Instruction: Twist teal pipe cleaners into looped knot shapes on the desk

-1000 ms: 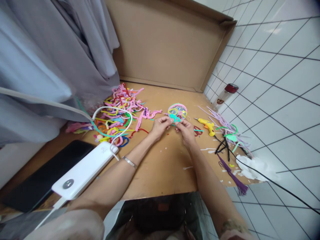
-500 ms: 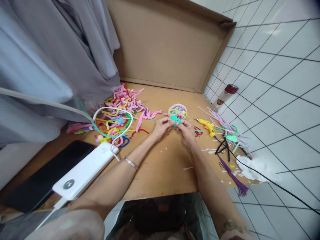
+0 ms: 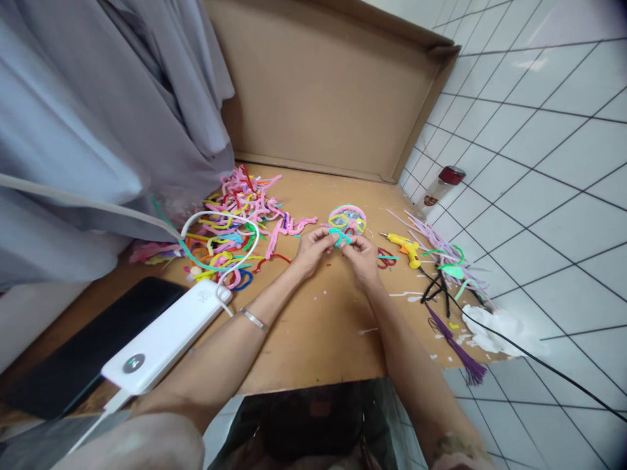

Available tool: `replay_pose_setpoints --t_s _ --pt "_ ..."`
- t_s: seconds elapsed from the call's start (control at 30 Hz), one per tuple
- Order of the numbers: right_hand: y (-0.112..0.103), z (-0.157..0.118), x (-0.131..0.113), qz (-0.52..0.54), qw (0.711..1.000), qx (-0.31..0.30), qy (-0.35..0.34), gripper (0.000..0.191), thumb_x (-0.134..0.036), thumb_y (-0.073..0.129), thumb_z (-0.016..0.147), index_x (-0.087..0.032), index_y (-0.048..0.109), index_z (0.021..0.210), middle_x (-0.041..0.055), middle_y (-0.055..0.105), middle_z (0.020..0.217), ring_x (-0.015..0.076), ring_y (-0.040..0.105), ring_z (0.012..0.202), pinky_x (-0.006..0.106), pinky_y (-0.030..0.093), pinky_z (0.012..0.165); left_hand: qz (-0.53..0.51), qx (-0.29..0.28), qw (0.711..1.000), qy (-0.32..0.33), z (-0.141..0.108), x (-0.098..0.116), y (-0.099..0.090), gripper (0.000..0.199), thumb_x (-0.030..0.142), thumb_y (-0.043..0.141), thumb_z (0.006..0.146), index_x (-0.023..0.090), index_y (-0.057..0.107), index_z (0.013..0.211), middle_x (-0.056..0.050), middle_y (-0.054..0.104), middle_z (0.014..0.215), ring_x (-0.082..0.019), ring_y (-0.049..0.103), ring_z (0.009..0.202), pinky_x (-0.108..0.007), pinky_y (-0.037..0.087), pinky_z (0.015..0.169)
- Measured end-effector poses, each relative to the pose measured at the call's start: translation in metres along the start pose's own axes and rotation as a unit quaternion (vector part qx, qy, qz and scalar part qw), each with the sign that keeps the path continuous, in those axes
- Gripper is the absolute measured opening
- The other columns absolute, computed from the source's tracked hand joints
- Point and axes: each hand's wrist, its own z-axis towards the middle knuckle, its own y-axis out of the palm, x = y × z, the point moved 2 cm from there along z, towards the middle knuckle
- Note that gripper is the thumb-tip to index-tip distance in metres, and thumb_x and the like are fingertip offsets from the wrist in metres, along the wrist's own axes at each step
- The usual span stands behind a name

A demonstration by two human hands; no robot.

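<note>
Delicate pinch, both sides!
Your left hand (image 3: 311, 252) and right hand (image 3: 363, 258) grip the teal piece (image 3: 339, 236) near the round ornament (image 3: 353, 214); uneven tugging could warp it; a slip could drop it.

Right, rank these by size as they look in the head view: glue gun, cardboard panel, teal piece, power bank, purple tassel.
1. Cardboard panel
2. Power bank
3. Purple tassel and glue gun: unsure, tassel longer but thin
4. Teal piece, partly hidden by fingers
</note>
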Motion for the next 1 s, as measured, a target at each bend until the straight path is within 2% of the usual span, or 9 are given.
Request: replay_pose_setpoints --t_s 0.13,0.27,0.37,0.57,0.8,1.0 --pt "-0.001 -0.002 -0.003 -0.080 0.995 0.007 -0.062 0.017 -0.037 0.066 0.070 -0.022 0.063 0.076 -0.0016 0.060 0.069 0.0140 0.050 0.063 0.028 0.042 0.062 0.015 0.006 1.000 0.005 0.000 0.002 -0.002 0.031 0.042 0.080 0.059 0.016 0.064 0.062 0.004 0.049 0.053 -0.008 0.039 0.052 -0.023 0.030 0.052" --pt "-0.002 -0.008 -0.014 -0.174 0.967 0.021 -0.185 0.021 -0.025 0.061 0.078 -0.022 0.067 0.098 0.0045 0.065 0.094 0.0171 0.056 0.078 0.031 0.049 0.073 0.030 0.009 0.999 0.009 0.000 0.002 -0.004 0.025 0.037 0.076 0.063 0.016 0.063 0.062 0.004 0.049 0.053 -0.007 0.039 0.051 -0.023 0.030 0.052" --pt "-0.003 -0.012 -0.020 -0.198 0.952 0.012 -0.235 0.025 -0.021 0.054 0.084 -0.023 0.069 0.104 0.0066 0.065 0.099 0.0189 0.058 0.084 0.034 0.050 0.077 0.044 0.012 0.999 0.005 0.001 0.001 -0.004 0.022 0.035 0.074 0.063 0.016 0.063 0.061 0.004 0.049 0.051 -0.007 0.039 0.050 -0.023 0.029 0.052" --pt "-0.004 -0.009 -0.013 -0.237 0.943 -0.002 -0.236 0.027 -0.021 0.053 0.086 -0.024 0.073 0.104 0.0071 0.061 0.094 0.0225 0.059 0.093 0.037 0.051 0.082 0.069 0.010 0.998 -0.005 0.000 0.001 -0.003 0.022 0.035 0.074 0.062 0.016 0.063 0.061 0.004 0.049 0.051 -0.007 0.037 0.049 -0.024 0.029 0.051" --pt "-0.003 -0.008 -0.010 -0.223 0.952 -0.005 -0.210 0.024 -0.025 0.053 0.088 -0.024 0.072 0.104 0.0075 0.066 0.099 0.0206 0.060 0.087 0.036 0.052 0.080 0.076 -0.005 0.997 -0.006 -0.001 -0.002 -0.004 0.025 0.038 0.077 0.061 0.016 0.064 0.061 0.004 0.049 0.049 -0.007 0.037 0.048 -0.024 0.028 0.050" --pt "-0.002 -0.007 -0.007 -0.210 0.957 -0.007 -0.200 0.022 -0.027 0.053 0.089 -0.023 0.073 0.099 0.0067 0.067 0.094 0.0192 0.060 0.082 0.035 0.052 0.078 0.062 -0.009 0.998 -0.007 0.001 -0.007 -0.006 0.031 0.041 0.081 0.061 0.016 0.062 0.059 0.004 0.049 0.048 -0.006 0.037 0.046 -0.022 0.028 0.049"
